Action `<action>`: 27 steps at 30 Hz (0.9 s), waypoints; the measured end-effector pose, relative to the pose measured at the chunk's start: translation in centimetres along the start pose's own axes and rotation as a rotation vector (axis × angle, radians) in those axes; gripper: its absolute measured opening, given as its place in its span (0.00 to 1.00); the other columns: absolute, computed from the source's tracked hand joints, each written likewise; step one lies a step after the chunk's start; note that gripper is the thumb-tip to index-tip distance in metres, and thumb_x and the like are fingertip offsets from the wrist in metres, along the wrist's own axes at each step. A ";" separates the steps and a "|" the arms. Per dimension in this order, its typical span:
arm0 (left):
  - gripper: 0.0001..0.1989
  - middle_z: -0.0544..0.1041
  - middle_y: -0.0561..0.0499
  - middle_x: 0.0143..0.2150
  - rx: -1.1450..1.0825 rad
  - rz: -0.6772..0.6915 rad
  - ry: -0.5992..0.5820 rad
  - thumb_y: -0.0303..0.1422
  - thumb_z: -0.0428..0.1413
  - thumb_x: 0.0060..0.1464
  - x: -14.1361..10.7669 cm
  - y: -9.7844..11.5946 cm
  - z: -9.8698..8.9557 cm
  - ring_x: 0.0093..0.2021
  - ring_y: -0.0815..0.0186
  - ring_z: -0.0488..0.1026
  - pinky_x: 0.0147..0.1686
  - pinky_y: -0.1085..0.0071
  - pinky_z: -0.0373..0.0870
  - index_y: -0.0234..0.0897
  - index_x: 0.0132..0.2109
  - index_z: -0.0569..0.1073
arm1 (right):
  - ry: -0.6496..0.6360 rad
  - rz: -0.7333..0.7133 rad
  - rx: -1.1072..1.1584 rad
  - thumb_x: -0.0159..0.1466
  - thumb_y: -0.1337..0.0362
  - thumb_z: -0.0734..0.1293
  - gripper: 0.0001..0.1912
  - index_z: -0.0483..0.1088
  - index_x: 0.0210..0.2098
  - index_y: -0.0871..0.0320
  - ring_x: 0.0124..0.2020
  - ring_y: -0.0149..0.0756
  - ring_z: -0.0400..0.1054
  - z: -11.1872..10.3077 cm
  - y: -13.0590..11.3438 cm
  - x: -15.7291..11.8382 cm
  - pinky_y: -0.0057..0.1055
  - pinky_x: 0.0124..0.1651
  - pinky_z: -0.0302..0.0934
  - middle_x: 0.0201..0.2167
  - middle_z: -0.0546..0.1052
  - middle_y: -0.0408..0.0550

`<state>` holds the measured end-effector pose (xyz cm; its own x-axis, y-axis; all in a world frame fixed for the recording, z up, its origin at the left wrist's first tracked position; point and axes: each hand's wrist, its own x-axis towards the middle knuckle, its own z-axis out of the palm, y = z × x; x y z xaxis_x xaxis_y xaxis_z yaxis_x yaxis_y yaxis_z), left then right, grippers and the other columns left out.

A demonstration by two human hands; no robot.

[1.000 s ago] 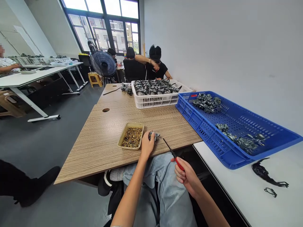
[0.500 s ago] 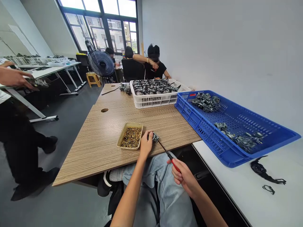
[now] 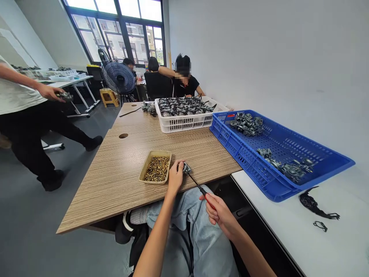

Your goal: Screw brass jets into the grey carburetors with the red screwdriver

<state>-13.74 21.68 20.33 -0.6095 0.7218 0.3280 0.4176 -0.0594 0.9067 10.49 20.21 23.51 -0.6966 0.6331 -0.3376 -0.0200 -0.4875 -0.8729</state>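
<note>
Metal part (image 3: 186, 168) clasped in the left grip (image 3: 175, 177), close to the front edge of the counter (image 3: 106, 184), between the tub (image 3: 152, 182) of brass pieces (image 3: 157, 168) and the counter's right front corner; cannot tell whether resting on the surface or held just above. In the right grip (image 3: 216, 211), closed round the handle end, a screwdriver (image 3: 201, 188), aimed forward and leftward, apparently touching the part at the tip. To do this well, probably best to seat the tip squarely, in line with the point of contact, too small to make out here. Press steadily before any turning, brace the part firmly against twisting, and avoid nudging the nearby tub with the left grip.
</note>
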 end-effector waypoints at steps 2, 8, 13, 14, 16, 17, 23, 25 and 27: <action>0.21 0.83 0.44 0.48 0.006 0.003 -0.002 0.46 0.45 0.73 0.0 0.0 0.0 0.50 0.57 0.79 0.55 0.62 0.72 0.39 0.51 0.77 | 0.000 -0.001 -0.007 0.59 0.36 0.75 0.30 0.76 0.41 0.56 0.17 0.22 0.37 0.0 -0.1 -0.1 0.22 0.18 0.49 0.15 0.51 0.29; 0.21 0.83 0.44 0.50 -0.014 0.019 -0.004 0.47 0.46 0.73 0.0 0.1 0.0 0.53 0.56 0.79 0.57 0.61 0.72 0.39 0.52 0.77 | 0.039 -0.033 -0.064 0.61 0.35 0.74 0.30 0.77 0.42 0.57 0.18 0.23 0.39 -0.4 -0.3 -0.4 0.22 0.19 0.52 0.16 0.52 0.29; 0.21 0.83 0.44 0.50 -0.017 0.008 -0.002 0.47 0.46 0.72 0.0 0.1 0.0 0.51 0.57 0.79 0.56 0.61 0.73 0.38 0.53 0.77 | 0.043 -0.033 -0.071 0.59 0.33 0.74 0.32 0.77 0.42 0.57 0.17 0.23 0.39 -0.6 -0.4 -0.6 0.23 0.18 0.52 0.15 0.52 0.28; 0.21 0.83 0.44 0.49 -0.016 0.007 -0.001 0.47 0.46 0.72 0.0 0.1 0.0 0.51 0.57 0.79 0.56 0.61 0.73 0.39 0.53 0.77 | 0.043 -0.036 -0.071 0.59 0.33 0.74 0.32 0.77 0.42 0.57 0.17 0.23 0.39 -0.6 -0.3 -0.6 0.23 0.18 0.52 0.15 0.52 0.29; 0.21 0.83 0.44 0.50 -0.016 0.006 -0.003 0.47 0.46 0.72 0.0 0.1 0.0 0.51 0.57 0.79 0.56 0.61 0.73 0.39 0.53 0.77 | 0.042 -0.048 -0.069 0.60 0.34 0.74 0.31 0.77 0.42 0.58 0.17 0.23 0.39 -0.6 -0.3 -0.6 0.23 0.18 0.53 0.15 0.53 0.29; 0.21 0.83 0.44 0.50 -0.017 0.006 -0.005 0.47 0.46 0.72 0.0 0.2 0.0 0.52 0.57 0.79 0.56 0.61 0.72 0.39 0.53 0.77 | 0.040 -0.057 -0.068 0.61 0.35 0.74 0.31 0.77 0.42 0.58 0.17 0.23 0.39 -0.7 -0.2 -0.5 0.23 0.18 0.53 0.15 0.53 0.29; 0.22 0.83 0.44 0.49 -0.011 0.013 -0.002 0.49 0.46 0.72 0.1 0.1 0.0 0.51 0.57 0.79 0.54 0.62 0.73 0.39 0.52 0.77 | 0.006 -0.103 -0.078 0.61 0.35 0.74 0.31 0.77 0.43 0.58 0.16 0.23 0.39 -1.0 0.4 0.4 0.23 0.17 0.53 0.15 0.53 0.29; 0.22 0.83 0.44 0.49 -0.010 0.017 0.000 0.49 0.45 0.72 0.1 0.0 0.0 0.51 0.57 0.79 0.54 0.62 0.73 0.39 0.52 0.76 | -0.002 -0.145 -0.091 0.62 0.35 0.73 0.30 0.76 0.43 0.57 0.17 0.23 0.40 -1.0 0.3 0.7 0.24 0.18 0.55 0.16 0.54 0.30; 0.22 0.83 0.44 0.48 -0.009 0.022 0.002 0.49 0.45 0.72 0.1 0.0 0.0 0.50 0.57 0.79 0.54 0.62 0.73 0.39 0.52 0.76 | 0.002 -0.203 -0.114 0.62 0.36 0.73 0.30 0.74 0.44 0.56 0.18 0.24 0.44 -0.9 0.0 1.1 0.24 0.19 0.58 0.19 0.57 0.31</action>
<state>-13.77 21.74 20.32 -0.6017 0.7189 0.3480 0.4247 -0.0810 0.9017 10.37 21.39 22.81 -0.6853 0.7123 -0.1516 -0.0783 -0.2790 -0.9571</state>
